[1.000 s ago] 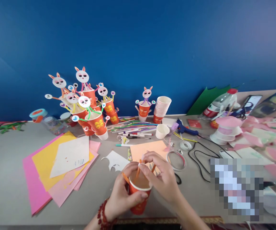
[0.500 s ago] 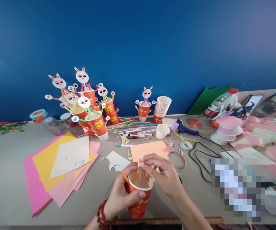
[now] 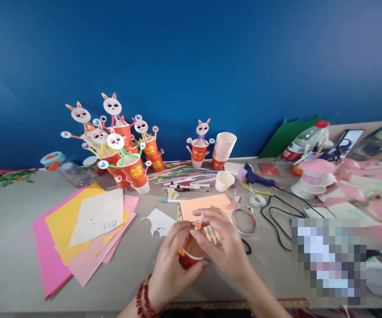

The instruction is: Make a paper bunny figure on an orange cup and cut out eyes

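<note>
My left hand (image 3: 174,256), with a red bead bracelet on the wrist, is closed around a red paper cup (image 3: 189,261) with a white rim. Its fingertips reach up over the rim. Orange pipe cleaners (image 3: 191,243) rise out of the cup and meet at a top end with a whitish wrap (image 3: 200,219). At that top end my right hand (image 3: 225,243) is closed, thumb and fingers around it. Much of the cup is hidden by my hands. Just behind them lies a sheet of peach paper (image 3: 207,204).
Rabbit-faced cups (image 3: 134,171) stand at the back left; stacked cups (image 3: 224,148) are at the back centre. Coloured paper (image 3: 58,225) lies left. Markers, a roll of tape (image 3: 257,201), a blue glue gun (image 3: 259,179) with its black cable and pink paper pieces (image 3: 346,194) spread rightward.
My left hand has come up and farther over the cup, hiding more of its front. The cup and pipe cleaners have tilted, and the wrapped top has shifted slightly right.
</note>
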Tool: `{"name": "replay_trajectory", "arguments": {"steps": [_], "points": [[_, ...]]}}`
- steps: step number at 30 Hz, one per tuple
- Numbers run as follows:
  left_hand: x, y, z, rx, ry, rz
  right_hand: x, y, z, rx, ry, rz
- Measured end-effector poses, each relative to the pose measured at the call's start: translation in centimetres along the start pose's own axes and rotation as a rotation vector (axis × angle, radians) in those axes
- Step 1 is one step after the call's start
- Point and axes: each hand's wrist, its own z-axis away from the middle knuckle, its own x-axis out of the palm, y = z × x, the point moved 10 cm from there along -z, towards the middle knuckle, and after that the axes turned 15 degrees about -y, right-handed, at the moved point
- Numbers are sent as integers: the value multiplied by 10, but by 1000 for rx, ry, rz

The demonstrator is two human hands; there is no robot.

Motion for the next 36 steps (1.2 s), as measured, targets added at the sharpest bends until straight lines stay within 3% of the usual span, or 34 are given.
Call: {"name": "replay_trajectory", "arguments": {"steps": [6,14,17,36], "points": [[0,8,-1,38,5,-109,6,-2,2,-1,14,71],[-7,7,5,50,101,-211,1,-8,7,-19,108,154],[-9,8,7,60,119,-247,3,-13,5,-42,78,157],[3,6,4,46,32,-444,6,-19,3,-62,71,294]]}}
